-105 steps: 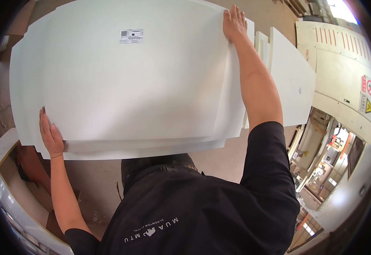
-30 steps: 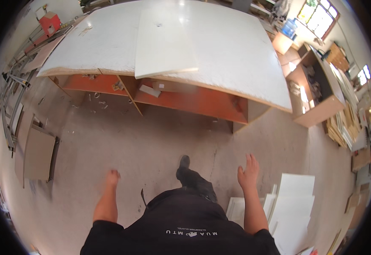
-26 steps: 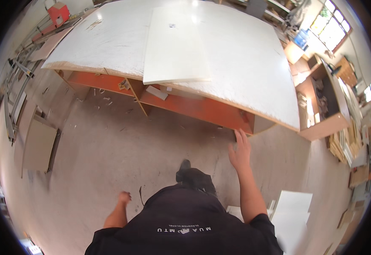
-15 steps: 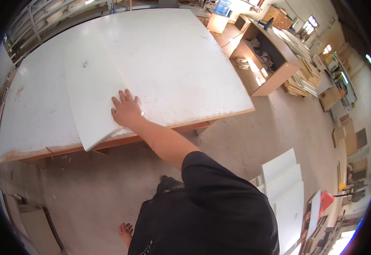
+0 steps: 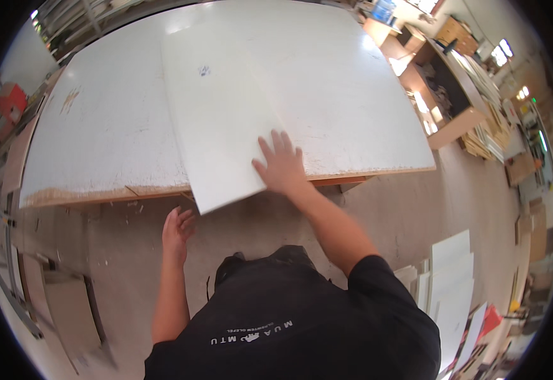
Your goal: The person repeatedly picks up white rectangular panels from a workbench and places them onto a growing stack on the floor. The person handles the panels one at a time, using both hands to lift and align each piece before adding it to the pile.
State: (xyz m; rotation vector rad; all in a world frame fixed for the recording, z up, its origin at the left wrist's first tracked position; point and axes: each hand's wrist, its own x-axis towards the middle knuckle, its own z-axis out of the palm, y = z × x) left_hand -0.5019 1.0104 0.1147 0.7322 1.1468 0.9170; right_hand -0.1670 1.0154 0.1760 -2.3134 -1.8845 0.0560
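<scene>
Two hands: both mine, entering from the lower edge of the head view, sleeves of a black shirt above them
Right hand [image 5: 281,166]: I see it flat and unclenched, fingers spread, palm pressed down on the near right part of the white panel; it grips nothing, only rests on top
Left hand [image 5: 177,229]: loosely released, fingers slightly curled and pointing up, held below the tabletop edge just under the overhanging near corner of the panel; I cannot tell whether the fingertips touch that corner
White panel [image 5: 222,114]: large, thin, rectangular sheet lying flat on the tabletop, turned at a slight angle to it; its near end juts out past the front edge over the floor; a small dark mark sits near its far end
Tabletop [image 5: 99,133]: broad white work surface, worn and scuffed along the near margin, with a raw wooden front edge and orange framing showing beneath
Floor [image 5: 409,209]: dusty concrete, grey-brown, with small scraps near the tabletop base
Stacked white boards [image 5: 451,278]: several cut sheets leaning or lying at my right, well apart from the tabletop
Wooden bench [image 5: 444,95]: beyond the right end of the tabletop, loaded with small items too small to name
Red box [image 5: 9,101]: at the far left, beside the tabletop
Brown board [image 5: 67,310]: leaning at the lower left, near a metal rail
</scene>
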